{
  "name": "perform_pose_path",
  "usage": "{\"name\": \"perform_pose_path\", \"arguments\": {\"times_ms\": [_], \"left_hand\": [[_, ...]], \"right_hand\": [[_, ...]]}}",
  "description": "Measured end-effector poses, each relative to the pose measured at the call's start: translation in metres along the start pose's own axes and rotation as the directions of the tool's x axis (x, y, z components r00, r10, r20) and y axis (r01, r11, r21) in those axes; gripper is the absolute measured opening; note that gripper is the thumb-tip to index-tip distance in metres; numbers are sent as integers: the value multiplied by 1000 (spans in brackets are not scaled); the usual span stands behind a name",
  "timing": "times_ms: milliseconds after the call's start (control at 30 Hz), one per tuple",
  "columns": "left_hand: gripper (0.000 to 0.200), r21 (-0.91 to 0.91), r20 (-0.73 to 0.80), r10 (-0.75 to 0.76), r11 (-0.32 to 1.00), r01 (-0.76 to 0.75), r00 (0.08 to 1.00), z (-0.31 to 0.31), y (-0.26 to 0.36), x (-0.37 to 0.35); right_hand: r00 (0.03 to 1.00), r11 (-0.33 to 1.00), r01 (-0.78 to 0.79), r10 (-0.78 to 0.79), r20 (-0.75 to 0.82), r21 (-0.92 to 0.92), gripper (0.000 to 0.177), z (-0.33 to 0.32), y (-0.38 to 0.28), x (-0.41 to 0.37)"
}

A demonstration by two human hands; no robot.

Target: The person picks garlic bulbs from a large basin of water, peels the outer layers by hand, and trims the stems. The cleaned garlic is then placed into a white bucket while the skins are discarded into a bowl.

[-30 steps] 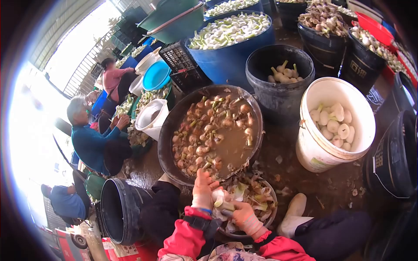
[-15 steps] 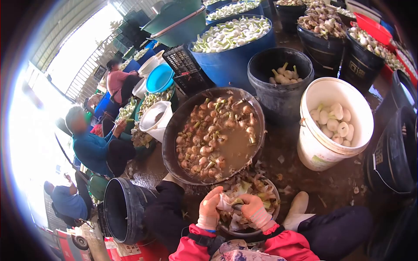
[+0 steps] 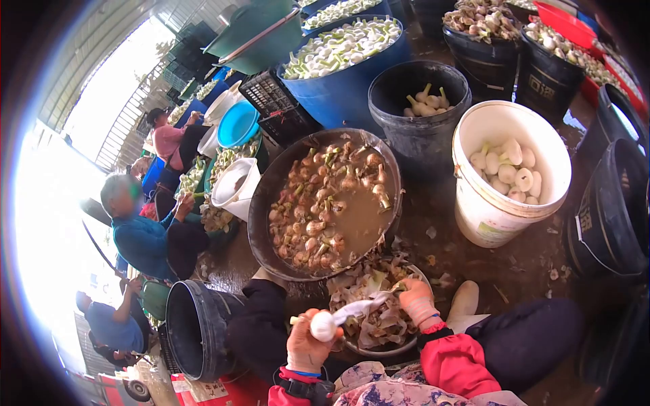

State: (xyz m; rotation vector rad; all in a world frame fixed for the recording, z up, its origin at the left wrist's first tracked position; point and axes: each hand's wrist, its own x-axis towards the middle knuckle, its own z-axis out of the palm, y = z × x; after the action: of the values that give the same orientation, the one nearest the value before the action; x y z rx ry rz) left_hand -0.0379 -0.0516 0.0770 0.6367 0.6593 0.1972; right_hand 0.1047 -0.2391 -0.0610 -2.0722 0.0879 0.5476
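Observation:
My left hand (image 3: 308, 344) is closed around a peeled white garlic bulb (image 3: 323, 326) with a short pale stem. A strip of pale skin (image 3: 355, 309) stretches from the bulb toward my right hand (image 3: 418, 302). That hand's fingers are closed on the far end of the skin; whether a tool is also in them I cannot make out. Below both hands a round basin (image 3: 421, 274) is heaped with peeled-off skins (image 3: 379, 328). Just beyond it, a wide dark tub (image 3: 257, 233) holds muddy water and unpeeled bulbs (image 3: 305, 216).
To the right stands a white bucket (image 3: 474, 216) with peeled bulbs, behind it a black bucket (image 3: 406, 128) with several more. A big blue tub (image 3: 338, 95) of trimmed bulbs is at the back. An empty dark bucket (image 3: 183, 331) tilts at left. Other people (image 3: 145, 243) sit along the left.
My hands were close together over the basin and have moved apart, left hand toward me and right hand outward. The skin now hangs stretched, and the white bulb shows bare. The view has shifted slightly.

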Motion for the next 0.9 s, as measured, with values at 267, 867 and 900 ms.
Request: {"name": "perform_pose_path", "arguments": {"times_ms": [267,867,900], "left_hand": [[46,-168,-169,149,970,-177,974,-27,32,23],[32,702,-12,11,712,1,1000,131,-22,178],[35,639,89,-81,769,5,993,160,-23,186]], "right_hand": [[986,999,38,-43,159,35,32,-19,-8,-6],[924,502,-317,-28,382,804,14,16,-22,-8],[915,579,-325,-7,404,747,15,29,-12,-4]]}}
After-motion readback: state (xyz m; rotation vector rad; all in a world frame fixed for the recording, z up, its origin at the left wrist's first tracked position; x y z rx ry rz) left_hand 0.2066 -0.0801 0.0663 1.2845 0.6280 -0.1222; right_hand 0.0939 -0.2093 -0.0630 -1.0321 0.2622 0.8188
